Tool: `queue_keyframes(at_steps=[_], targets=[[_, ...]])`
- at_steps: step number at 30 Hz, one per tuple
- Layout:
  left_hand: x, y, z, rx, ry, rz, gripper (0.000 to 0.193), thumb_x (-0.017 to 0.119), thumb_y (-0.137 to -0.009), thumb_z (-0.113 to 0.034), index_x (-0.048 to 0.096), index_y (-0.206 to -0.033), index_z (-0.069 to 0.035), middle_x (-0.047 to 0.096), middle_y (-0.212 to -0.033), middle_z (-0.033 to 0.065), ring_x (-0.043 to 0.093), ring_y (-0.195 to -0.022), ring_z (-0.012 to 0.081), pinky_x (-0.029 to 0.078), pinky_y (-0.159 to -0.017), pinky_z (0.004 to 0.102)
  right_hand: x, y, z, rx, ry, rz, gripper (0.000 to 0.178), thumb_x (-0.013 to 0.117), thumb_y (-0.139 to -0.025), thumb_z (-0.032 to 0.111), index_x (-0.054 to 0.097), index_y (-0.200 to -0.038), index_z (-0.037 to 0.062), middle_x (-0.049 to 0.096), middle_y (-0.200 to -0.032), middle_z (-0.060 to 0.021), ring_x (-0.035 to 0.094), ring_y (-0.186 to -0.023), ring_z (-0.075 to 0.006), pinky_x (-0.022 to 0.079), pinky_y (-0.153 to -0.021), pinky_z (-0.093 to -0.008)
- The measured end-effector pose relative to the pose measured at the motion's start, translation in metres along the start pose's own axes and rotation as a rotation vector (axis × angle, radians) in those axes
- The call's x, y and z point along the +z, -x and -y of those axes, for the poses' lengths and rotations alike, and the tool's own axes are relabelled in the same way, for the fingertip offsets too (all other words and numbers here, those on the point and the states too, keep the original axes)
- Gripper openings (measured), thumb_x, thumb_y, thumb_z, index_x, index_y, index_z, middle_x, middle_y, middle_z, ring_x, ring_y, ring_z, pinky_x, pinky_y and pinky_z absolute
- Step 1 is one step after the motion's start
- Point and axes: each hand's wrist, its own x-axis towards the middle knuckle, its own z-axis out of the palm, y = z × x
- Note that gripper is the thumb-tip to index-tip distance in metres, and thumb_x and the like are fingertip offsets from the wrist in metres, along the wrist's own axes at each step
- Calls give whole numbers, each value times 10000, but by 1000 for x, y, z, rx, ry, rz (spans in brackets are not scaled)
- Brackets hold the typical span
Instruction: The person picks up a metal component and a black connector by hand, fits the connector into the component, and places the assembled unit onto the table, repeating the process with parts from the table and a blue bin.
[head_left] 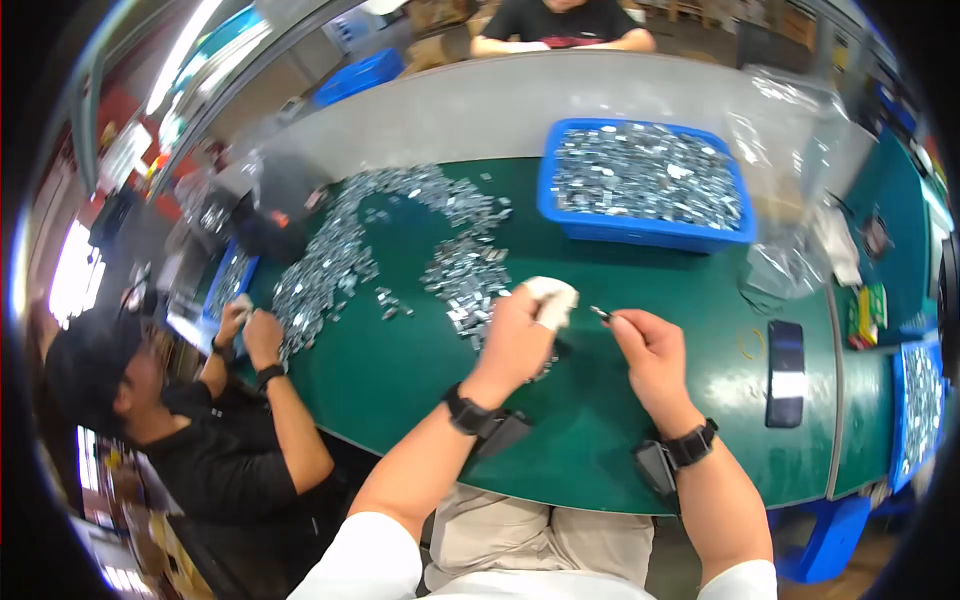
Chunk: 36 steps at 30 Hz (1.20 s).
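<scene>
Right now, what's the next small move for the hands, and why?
Probably ease the left hand, with the white cloth at its end, toward the small part. The right hand already pinches that part, its free end faces the cloth, and a narrow gap shows between them.
</scene>
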Motion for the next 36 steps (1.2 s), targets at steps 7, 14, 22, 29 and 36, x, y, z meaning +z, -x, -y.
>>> queue_keyframes(at_steps=[7, 14, 22, 29, 36], targets=[[38, -99, -54, 194, 152, -15, 174, 579, -983, -118, 658, -1091, -6, 688, -892, 43, 578, -730, 75, 466, -645, 235, -30, -14, 5, 159, -85, 111, 185, 647, -957, 155, 708, -965, -20, 594, -705, 31, 469, -646, -45, 386, -566, -237], [39, -98, -35, 2, 248, -99, 206, 569, -990, -120, 661, -1138, -11, 705, -961, 71, 588, -745, 96, 477, -666, 242, -41, -15, 2, 181, -79, 155, 202, 630, -982, 182, 703, -963, -6, 561, -720, 73, 432, -648, -22, 346, -563, -218], [-8, -39, 10, -143, -142, 1, 171, 655, -931, -120, 686, -1055, -6, 710, -917, 67, 612, -760, 122, 482, -660, 262, -36, -19, -16, 149, -68, 156, 198, 631, -980, 179, 705, -972, -4, 592, -765, 65, 463, -681, -28, 373, -596, -214], [-31, -12, 15, 229, -879, 214, 215, 694, -787, -32, 680, -1001, -10, 670, -818, 152, 642, -755, 292, 511, -693, 385, -11, -8, -14, 128, -64, 154, 196, 632, -979, 173, 706, -985, -8, 579, -766, 70, 452, -674, -21, 357, -585, -209], [-40, 2, 12, 232, -686, 207, 170, 644, -823, 2, 658, -991, -15, 639, -775, 136, 640, -752, 303, 516, -693, 387, 4, 13, 8, 166, -67, 173, 208, 621, -981, 172, 701, -981, -21, 552, -717, 70, 457, -646, -35, 364, -563, -224]])
